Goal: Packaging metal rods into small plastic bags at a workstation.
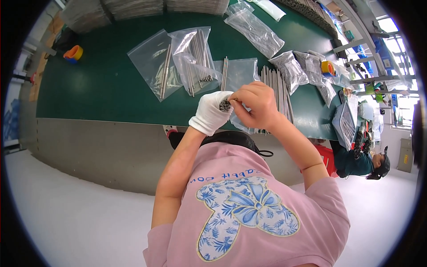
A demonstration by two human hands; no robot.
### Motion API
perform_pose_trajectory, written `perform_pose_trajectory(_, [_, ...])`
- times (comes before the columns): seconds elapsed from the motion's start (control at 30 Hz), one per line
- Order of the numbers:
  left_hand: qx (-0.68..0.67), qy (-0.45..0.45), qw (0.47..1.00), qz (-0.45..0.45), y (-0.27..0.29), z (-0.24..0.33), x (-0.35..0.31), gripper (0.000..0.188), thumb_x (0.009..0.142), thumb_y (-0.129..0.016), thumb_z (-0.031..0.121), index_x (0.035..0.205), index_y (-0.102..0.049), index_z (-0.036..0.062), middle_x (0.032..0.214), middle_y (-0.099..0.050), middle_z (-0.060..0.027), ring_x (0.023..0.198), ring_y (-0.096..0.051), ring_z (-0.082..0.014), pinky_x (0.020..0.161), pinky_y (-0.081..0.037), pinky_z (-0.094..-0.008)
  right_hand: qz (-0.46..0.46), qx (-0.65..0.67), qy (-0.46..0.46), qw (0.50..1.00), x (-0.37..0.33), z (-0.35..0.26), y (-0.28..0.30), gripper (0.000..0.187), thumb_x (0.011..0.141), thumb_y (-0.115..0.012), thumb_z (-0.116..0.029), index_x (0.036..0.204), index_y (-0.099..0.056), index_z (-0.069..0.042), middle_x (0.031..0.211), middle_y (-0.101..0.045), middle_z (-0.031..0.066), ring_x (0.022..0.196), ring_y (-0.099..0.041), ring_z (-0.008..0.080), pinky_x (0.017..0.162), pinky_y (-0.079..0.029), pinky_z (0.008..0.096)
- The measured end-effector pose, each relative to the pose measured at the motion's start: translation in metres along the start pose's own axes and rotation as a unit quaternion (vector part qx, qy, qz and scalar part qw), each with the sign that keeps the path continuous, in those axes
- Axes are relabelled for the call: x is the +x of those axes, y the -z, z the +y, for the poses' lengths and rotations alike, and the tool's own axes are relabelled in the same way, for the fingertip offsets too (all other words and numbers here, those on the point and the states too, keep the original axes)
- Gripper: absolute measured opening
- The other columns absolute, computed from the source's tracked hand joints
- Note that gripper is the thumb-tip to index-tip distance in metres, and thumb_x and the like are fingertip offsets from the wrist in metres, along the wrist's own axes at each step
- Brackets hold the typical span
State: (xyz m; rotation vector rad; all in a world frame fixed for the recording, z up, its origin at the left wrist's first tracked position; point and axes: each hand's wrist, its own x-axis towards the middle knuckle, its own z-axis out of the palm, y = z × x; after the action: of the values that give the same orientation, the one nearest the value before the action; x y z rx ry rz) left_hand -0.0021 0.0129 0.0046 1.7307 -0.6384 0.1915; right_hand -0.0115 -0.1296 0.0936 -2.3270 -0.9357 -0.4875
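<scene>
My left hand [212, 111], in a white glove, is closed around a bundle of thin metal rods [225, 105] seen end-on. My bare right hand [254, 104] pinches at the rod ends and at a clear plastic bag [242, 126] that hangs below both hands. Just behind my hands, a row of loose metal rods [278, 84] lies on the green table [102, 84].
Clear bags holding rods [192, 58] and an almost empty bag [153, 62] lie further back. Bags of small parts [291, 66] sit to the right, an orange tape roll [74, 52] far left. Another person [364, 162] works at the right end.
</scene>
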Motion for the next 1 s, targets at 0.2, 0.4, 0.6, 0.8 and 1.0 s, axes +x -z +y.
perform_pose_trajectory(0.2, [0.015,0.008,1.000,0.017,0.001,0.004,0.001,0.018,0.074,-0.067,0.008,0.091,-0.063,0.0086,0.078,-0.064,-0.0110,0.068,-0.061,-0.0293,0.061,-0.050,-0.0324,0.041,-0.029,0.053,0.997,0.009,-0.001,0.008,0.010,0.066,-0.063,-0.006,0.075,-0.059,-0.008,0.065,-0.057,0.0037,0.054,-0.054,0.0228,0.052,-0.041,0.0313])
perform_pose_trajectory(0.4, [-0.020,0.047,0.999,0.005,0.001,0.008,0.003,0.015,0.074,-0.071,0.011,0.087,-0.064,0.0078,0.076,-0.065,-0.0099,0.067,-0.062,-0.0271,0.060,-0.050,-0.0314,0.062,-0.012,0.032,0.997,0.027,-0.013,0.034,0.009,0.068,-0.061,-0.002,0.076,-0.059,-0.007,0.065,-0.057,0.0045,0.053,-0.054,0.0228,0.052,-0.042,0.0314])
perform_pose_trajectory(0.6, [-0.020,0.028,0.999,0.017,0.000,0.005,0.003,0.015,0.074,-0.071,0.011,0.087,-0.065,0.0078,0.077,-0.066,-0.0092,0.068,-0.063,-0.0259,0.060,-0.050,-0.0313,-0.001,0.055,-0.090,0.994,0.028,-0.014,0.049,0.012,0.075,-0.050,0.004,0.083,-0.058,-0.001,0.066,-0.057,0.0078,0.055,-0.054,0.0178,0.051,-0.042,0.0277])
perform_pose_trajectory(0.8, [0.021,0.017,1.000,0.002,0.000,0.001,0.004,0.018,0.073,-0.071,0.012,0.089,-0.065,0.0080,0.075,-0.064,-0.0110,0.067,-0.061,-0.0292,0.060,-0.050,-0.0329,-0.082,0.034,-0.157,0.984,0.005,-0.009,0.016,0.008,0.077,-0.063,-0.014,0.084,-0.061,-0.011,0.064,-0.059,0.0048,0.054,-0.057,0.0224,0.048,-0.042,0.0340])
perform_pose_trajectory(1.0, [0.015,0.016,1.000,0.017,-0.001,0.003,0.006,0.017,0.073,-0.071,0.012,0.089,-0.065,0.0076,0.076,-0.064,-0.0111,0.066,-0.061,-0.0290,0.060,-0.049,-0.0319,0.085,0.004,-0.025,0.996,0.030,-0.020,0.050,0.010,0.071,-0.070,-0.009,0.079,-0.063,-0.010,0.064,-0.059,0.0017,0.047,-0.051,0.0166,0.045,-0.038,0.0282])
